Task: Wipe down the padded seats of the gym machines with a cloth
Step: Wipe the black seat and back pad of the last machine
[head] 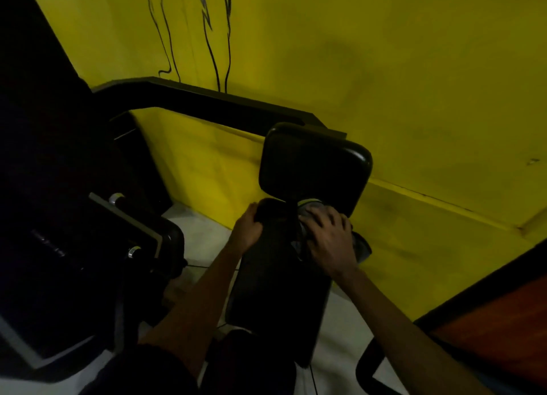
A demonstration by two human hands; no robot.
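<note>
Right hand [328, 240] half-hides cloth [363, 246]; left [247, 227] grips seat [275, 276]

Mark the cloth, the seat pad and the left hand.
cloth [362, 246]: head view, grey fold hanging off the pad's right edge.
seat pad [275, 276]: head view, middle of its black top surface.
left hand [247, 227]: head view, back of the hand.
</note>
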